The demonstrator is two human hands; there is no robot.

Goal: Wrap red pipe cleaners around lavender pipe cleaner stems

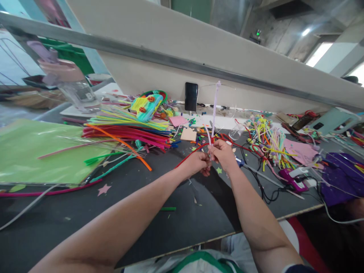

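Observation:
An upright lilac pipe cleaner stem (215,110) rises from between my hands, with a knobbly tip and thin clear loops around its upper part. My right hand (223,153) pinches it low down, where a bit of red is wrapped around it. Just below and to the left, my left hand (198,163) is closed at the stem's lower end, which the fingers mostly hide. A red pipe cleaner (191,154) runs from the stem down to the left, passing behind the left hand. How its end is fixed I cannot make out.
Bundled pipe cleaners (127,134) lie left of my hands beside a green sheet (42,151). A phone (191,96) leans against the partition. On the right are a tangled pipe cleaner heap (267,140), black cables and a magenta power adapter (292,181). A water bottle (75,89) stands far left.

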